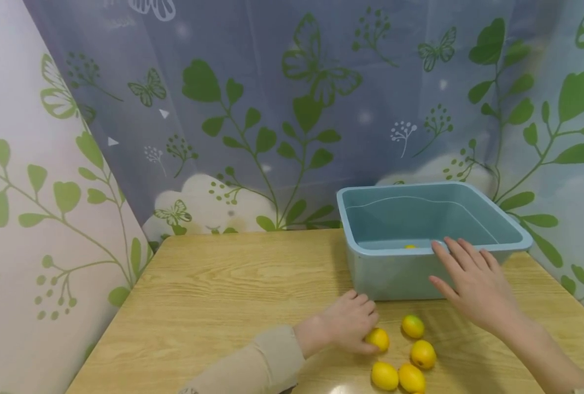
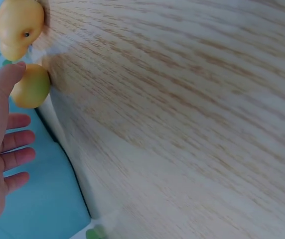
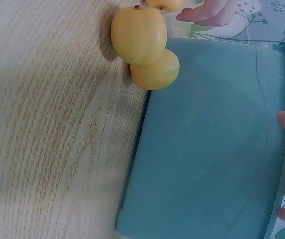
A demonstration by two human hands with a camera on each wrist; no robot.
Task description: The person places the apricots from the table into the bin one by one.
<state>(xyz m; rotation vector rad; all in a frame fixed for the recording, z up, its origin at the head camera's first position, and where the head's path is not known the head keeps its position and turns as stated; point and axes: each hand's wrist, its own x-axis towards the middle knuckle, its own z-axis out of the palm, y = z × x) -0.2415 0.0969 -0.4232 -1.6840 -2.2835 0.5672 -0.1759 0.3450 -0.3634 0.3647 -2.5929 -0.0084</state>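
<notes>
At the near right of the wood-grain counter point(image 1: 213, 284), the left hand point(image 1: 348, 323) reaches in from the left around a yellow fruit point(image 1: 379, 340), its thumb at the near side and its fingers loosely spread; whether it touches the fruit, I cannot tell. To the right and slightly far lies a green-tinged fruit point(image 1: 413, 326). Nearer, a plump fruit point(image 1: 423, 355) sits at the right, with a left-hand near fruit point(image 1: 384, 376) and a right-hand near fruit point(image 1: 412, 377) side by side. Beyond them, at the far right, stands a blue tub point(image 1: 395, 273) with a bit of yellow point(image 1: 410, 247) showing inside. The right hand point(image 1: 476, 282) is at the tub's near side, wide, fingers extended over the rim; contact is unclear. A patterned cloth point(image 1: 252, 137) hangs behind the counter.
</notes>
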